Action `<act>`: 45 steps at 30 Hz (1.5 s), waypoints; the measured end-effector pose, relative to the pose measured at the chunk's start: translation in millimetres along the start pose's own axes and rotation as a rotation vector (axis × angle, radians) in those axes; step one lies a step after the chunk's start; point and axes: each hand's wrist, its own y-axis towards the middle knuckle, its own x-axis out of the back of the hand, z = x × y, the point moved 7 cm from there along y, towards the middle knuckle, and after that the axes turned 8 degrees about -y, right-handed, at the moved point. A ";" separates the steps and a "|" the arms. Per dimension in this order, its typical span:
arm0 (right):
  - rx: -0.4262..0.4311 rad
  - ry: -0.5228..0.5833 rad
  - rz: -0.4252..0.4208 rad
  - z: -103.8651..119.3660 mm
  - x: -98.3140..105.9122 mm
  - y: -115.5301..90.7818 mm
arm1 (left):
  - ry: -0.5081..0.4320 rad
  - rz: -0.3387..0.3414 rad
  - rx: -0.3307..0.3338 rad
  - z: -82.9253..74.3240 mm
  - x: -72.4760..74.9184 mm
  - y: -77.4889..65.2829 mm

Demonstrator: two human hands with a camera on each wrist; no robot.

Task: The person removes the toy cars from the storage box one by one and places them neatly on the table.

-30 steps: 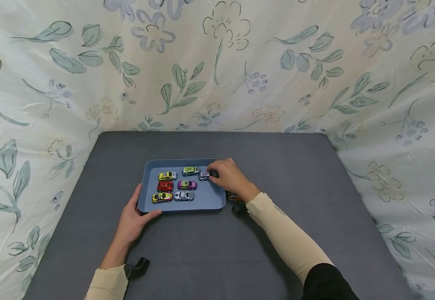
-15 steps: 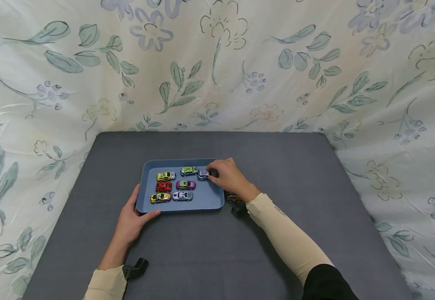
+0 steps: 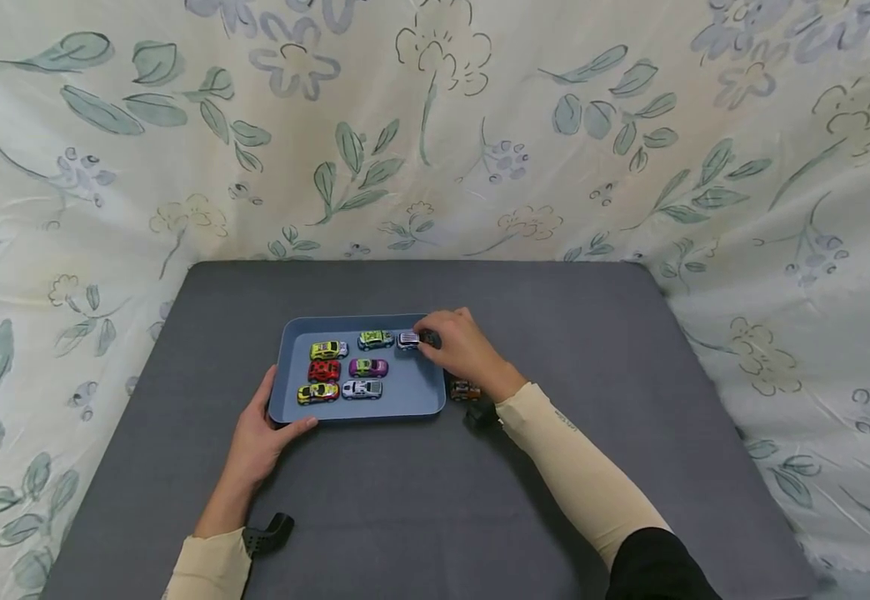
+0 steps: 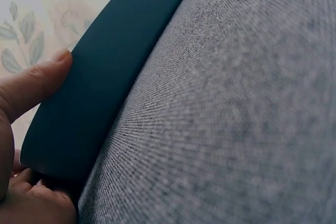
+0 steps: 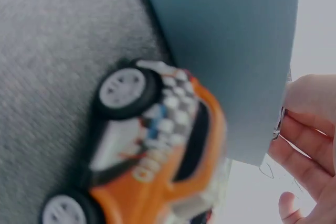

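My left hand (image 3: 258, 437) grips the near left corner of a blue rectangular tray (image 3: 416, 404); in the left wrist view its thumb (image 4: 52, 72) presses the tray's outer wall (image 4: 100, 82) and the other fingers curl at the corner. Over the tray's far right corner, my right hand (image 3: 461, 346) pinches a small silver toy car (image 3: 408, 340) with a dark end, partly hidden by the fingers. This car is in line with a green toy car (image 3: 376, 339) on its left. In the right wrist view the tray wall (image 5: 231, 61) hides most of the held car.
Also in the tray are yellow (image 3: 328, 350), red (image 3: 324, 371), purple (image 3: 368, 367), yellow-and-black (image 3: 318, 393) and silver (image 3: 362, 389) toy cars. An orange toy car (image 3: 465, 390) stands on the grey cloth just outside the tray's right wall, under my right wrist. A floral curtain (image 3: 435, 167) hangs behind the table.
My right hand has shifted the silver car slightly toward the tray's far wall, level with the green car. My left hand keeps its grip on the tray corner; the head view has drifted slightly.
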 end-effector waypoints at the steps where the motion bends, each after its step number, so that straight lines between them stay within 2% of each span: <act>1: 0.002 0.002 -0.006 -0.3 1.6 0.1 | 0.000 0.000 -0.001 0.1 0.3 0.2; 11: -0.024 0.018 -0.064 -11.3 21.6 -6.4 | 0.016 0.000 0.017 -0.9 1.7 0.3; 17: -0.041 0.035 -0.086 -26.0 28.0 -13.0 | -0.003 0.005 0.014 -1.0 0.3 1.0; 25: -0.072 0.060 -0.134 -47.9 35.5 -21.7 | 0.020 0.005 0.007 -0.9 1.0 2.4; 38: -0.129 0.054 -0.075 -72.7 19.4 -33.2 | 0.024 -0.002 0.008 1.0 1.5 4.1; 45: -0.144 0.052 -0.037 -75.6 11.0 -35.3 | 0.029 -0.005 0.005 3.2 1.2 3.9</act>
